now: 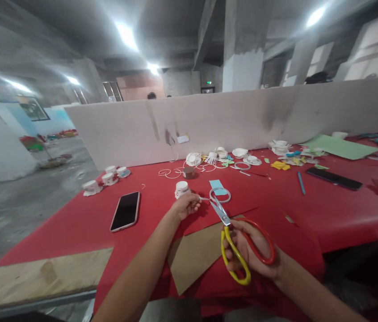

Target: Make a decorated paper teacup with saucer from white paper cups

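Note:
My right hand (249, 252) is closed round scissors (234, 237) with one red and one yellow handle loop; the blades point up and left towards a white paper ring (220, 195). My left hand (186, 205) is pinched on a thin white strip that runs to that ring. A cut white paper cup (181, 188) stands just behind the left hand. A small light-blue paper piece (216, 184) lies under the ring on the red table cover (85, 221).
A dark phone (125, 210) lies left of my hand, another phone (334, 178) at the right. Cut paper cups (108, 178), white rings, coloured scraps and a green sheet (339, 146) lie along a white partition (229, 118). Brown board (192, 259) shows at the near edge.

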The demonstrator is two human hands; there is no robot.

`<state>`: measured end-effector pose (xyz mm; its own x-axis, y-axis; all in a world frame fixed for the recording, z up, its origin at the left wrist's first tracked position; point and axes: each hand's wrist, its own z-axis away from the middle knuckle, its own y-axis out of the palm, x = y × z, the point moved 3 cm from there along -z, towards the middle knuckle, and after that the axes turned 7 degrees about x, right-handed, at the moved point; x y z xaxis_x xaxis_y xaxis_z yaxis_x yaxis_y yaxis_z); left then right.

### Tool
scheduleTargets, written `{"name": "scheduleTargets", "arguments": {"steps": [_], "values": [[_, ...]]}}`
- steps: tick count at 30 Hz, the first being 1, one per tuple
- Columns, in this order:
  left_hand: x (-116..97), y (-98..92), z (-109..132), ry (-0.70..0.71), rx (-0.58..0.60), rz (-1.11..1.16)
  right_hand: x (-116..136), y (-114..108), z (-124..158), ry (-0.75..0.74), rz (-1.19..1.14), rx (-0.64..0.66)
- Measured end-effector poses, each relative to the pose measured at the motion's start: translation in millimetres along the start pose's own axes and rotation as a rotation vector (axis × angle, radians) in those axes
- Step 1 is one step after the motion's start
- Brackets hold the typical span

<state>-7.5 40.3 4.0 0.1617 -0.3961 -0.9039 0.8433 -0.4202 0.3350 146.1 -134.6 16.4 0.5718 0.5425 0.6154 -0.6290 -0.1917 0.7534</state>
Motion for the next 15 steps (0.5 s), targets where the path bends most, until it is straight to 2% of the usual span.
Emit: {"name": "scheduleTargets", "arguments": {"steps": [3, 8, 15], "values": [[0, -1.9, -1, 0.009, 0.004, 0.005, 8, -1, -3, 0.095, 0.058, -0.021], [-2, -2.8, 0, 0.010, -0.003, 0.054, 22, 1, -8, 0.208, 0.154, -0.143], [-1, 0.5, 1, -0.025, 0.047, 0.179, 26, -3, -29, 0.147, 0.240, -0.174]]}}
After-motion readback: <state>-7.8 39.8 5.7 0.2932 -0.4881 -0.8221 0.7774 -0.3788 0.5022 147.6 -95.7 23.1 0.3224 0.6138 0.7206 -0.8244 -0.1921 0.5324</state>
